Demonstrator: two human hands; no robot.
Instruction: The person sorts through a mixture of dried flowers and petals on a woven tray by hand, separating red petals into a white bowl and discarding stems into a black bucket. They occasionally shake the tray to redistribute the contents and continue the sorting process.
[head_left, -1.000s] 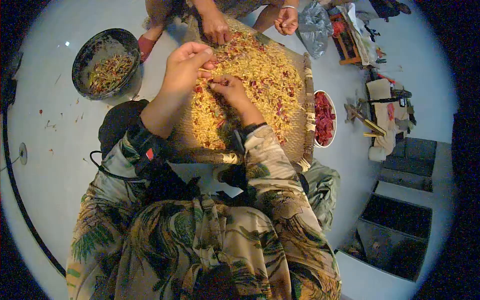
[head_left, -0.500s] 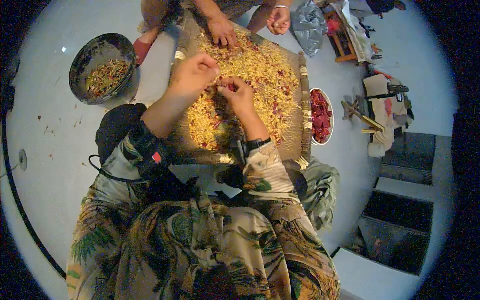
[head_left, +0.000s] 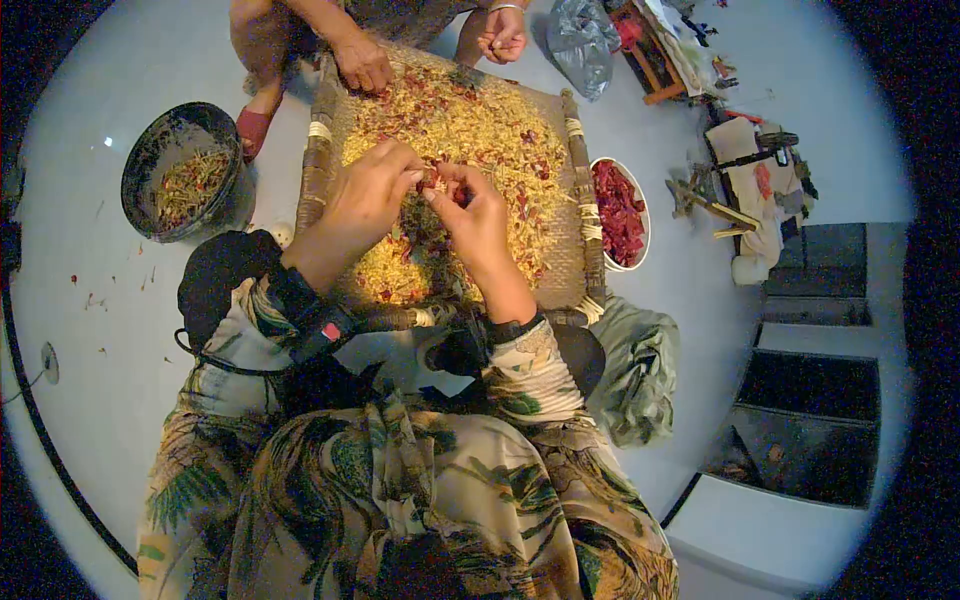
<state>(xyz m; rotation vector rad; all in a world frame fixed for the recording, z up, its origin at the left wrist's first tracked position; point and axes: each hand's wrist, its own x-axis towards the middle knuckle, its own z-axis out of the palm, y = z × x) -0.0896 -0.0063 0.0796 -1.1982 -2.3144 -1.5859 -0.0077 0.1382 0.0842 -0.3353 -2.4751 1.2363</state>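
Over a woven tray (head_left: 560, 275) with a wooden frame, my two hands meet. My left hand (head_left: 375, 190) is closed in a pinch at one end of a small dried red chili (head_left: 433, 181). My right hand (head_left: 475, 215) grips the same chili from the other side, thumb towards me and fingers curled. Fingers partly cover the chili. Beneath them spreads a layer of yellow seeds (head_left: 505, 150) mixed with bits of red chili skin.
Across the tray, a co-worker's hand (head_left: 362, 65) touches the seeds; the other hand (head_left: 503, 35) hangs beside it. A black bucket (head_left: 240, 200) of stems stands left. At right is a white bowl (head_left: 645, 240) of red chili skins, with a grey plastic bag (head_left: 582, 50) farther back.
My hands have come closer together and the red chili now shows between them. The co-worker's hand stays at the tray's far edge. The whole view has shifted slightly.
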